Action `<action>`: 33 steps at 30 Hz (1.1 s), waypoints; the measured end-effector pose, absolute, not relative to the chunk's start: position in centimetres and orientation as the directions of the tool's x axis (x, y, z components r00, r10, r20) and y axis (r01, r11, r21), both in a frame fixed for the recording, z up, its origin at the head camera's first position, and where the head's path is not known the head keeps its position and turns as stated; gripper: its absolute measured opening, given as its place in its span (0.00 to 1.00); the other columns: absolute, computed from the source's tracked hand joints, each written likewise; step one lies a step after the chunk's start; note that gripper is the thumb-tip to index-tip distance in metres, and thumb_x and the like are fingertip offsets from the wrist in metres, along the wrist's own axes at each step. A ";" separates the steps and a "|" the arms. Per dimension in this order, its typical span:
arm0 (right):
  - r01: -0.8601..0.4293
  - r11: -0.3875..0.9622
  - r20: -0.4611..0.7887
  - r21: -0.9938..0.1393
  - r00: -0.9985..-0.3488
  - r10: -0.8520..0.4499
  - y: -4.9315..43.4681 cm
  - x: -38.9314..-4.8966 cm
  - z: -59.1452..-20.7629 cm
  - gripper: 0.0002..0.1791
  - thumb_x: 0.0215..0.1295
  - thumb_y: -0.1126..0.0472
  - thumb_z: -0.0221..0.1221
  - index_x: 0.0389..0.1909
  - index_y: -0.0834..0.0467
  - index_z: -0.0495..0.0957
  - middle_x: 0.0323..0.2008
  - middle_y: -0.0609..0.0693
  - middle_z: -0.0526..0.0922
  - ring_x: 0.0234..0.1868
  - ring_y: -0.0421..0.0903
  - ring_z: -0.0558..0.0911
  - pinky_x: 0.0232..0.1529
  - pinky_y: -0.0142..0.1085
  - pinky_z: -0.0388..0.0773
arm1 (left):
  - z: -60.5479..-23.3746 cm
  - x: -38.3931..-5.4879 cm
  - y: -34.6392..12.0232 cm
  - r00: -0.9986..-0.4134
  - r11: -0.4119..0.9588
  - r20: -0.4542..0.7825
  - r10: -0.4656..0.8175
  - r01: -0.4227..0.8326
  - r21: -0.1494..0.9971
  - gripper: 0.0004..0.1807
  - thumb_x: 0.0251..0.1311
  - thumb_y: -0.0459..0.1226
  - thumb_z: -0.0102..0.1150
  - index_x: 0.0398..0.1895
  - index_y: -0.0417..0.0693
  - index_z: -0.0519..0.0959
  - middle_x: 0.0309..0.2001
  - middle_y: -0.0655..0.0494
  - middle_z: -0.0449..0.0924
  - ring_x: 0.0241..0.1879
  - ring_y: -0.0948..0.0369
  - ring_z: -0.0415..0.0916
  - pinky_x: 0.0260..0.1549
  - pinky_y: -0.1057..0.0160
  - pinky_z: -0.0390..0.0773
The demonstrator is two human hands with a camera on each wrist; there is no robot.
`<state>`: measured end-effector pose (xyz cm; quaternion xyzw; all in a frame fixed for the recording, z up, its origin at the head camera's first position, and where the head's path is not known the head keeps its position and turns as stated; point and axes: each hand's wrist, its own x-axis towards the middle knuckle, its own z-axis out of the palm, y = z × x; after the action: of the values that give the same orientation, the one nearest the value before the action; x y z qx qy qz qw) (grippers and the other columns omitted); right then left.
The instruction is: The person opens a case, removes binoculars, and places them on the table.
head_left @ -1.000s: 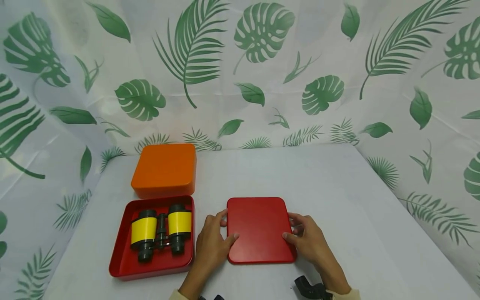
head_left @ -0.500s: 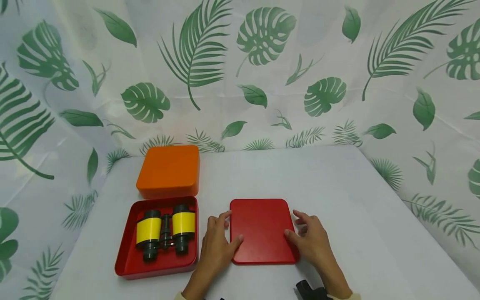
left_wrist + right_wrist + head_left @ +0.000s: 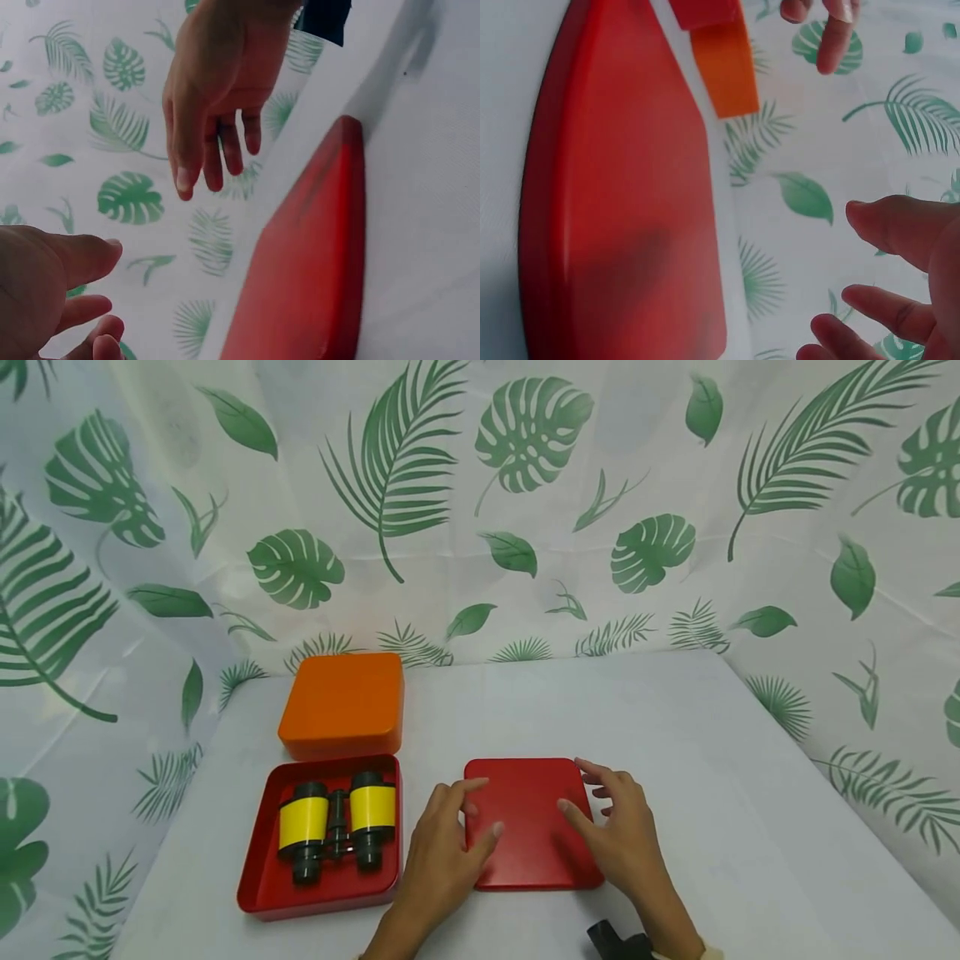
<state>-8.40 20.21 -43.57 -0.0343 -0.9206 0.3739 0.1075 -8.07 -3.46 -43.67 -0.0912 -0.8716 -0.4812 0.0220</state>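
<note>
A flat red square lid (image 3: pixel 525 835) lies on the white table in the head view, its smooth face up. Over its left edge hovers my left hand (image 3: pixel 447 852), fingers spread and holding nothing. My right hand (image 3: pixel 618 831) is raised above the right edge, also with nothing in it. Both wrist views show a gap between the hands and the red lid (image 3: pixel 307 262). To the left, a pair of yellow and black binoculars (image 3: pixel 303 825) lies inside an open red box (image 3: pixel 258 893).
Behind the red box stands an orange box (image 3: pixel 345 702), smooth face up. A black wrist mount (image 3: pixel 618 941) shows beneath the right wrist. Leaf-printed cloth (image 3: pixel 525 568) walls the white table (image 3: pixel 712 827) at the back and sides.
Both hands have let go of the red lid's sides and lifted up off it. The lid stays flat on the table. The head view has shifted slightly.
</note>
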 end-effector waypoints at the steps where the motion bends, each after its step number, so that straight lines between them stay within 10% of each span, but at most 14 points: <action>1: -0.033 0.718 0.186 -0.695 -0.973 0.134 20.0 -8.4 -43.5 0.36 0.66 0.56 0.73 0.74 0.49 0.73 0.60 0.56 0.80 0.58 0.53 0.78 0.54 0.50 0.82 | -43.4 -8.0 -3.6 -0.982 0.515 0.131 0.138 0.184 0.838 0.31 0.63 0.44 0.73 0.70 0.59 0.77 0.43 0.54 0.76 0.25 0.63 0.70 0.23 0.70 0.74; 23: -0.272 0.637 0.296 -0.722 -0.952 -0.071 14.9 -8.2 -41.6 0.44 0.61 0.51 0.77 0.77 0.42 0.69 0.72 0.43 0.76 0.70 0.46 0.67 0.60 0.58 0.82 | -40.0 -7.4 -9.4 -0.989 0.610 0.121 0.087 0.149 0.778 0.31 0.61 0.49 0.77 0.68 0.74 0.78 0.52 0.62 0.78 0.40 0.66 0.75 0.40 0.66 0.84; 33: -0.336 0.626 0.310 -0.704 -0.938 -0.155 12.7 -8.3 -40.9 0.46 0.59 0.48 0.77 0.78 0.39 0.68 0.73 0.38 0.74 0.73 0.44 0.66 0.63 0.53 0.80 | -39.6 -7.5 -12.8 -0.996 0.659 0.076 0.048 0.089 0.747 0.37 0.57 0.52 0.79 0.71 0.73 0.76 0.60 0.58 0.75 0.52 0.58 0.77 0.54 0.50 0.87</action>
<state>-8.32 12.68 -40.90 0.1373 -0.8949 0.4100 0.1101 -7.51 -12.76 -39.60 -0.0375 -0.9103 -0.4114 0.0249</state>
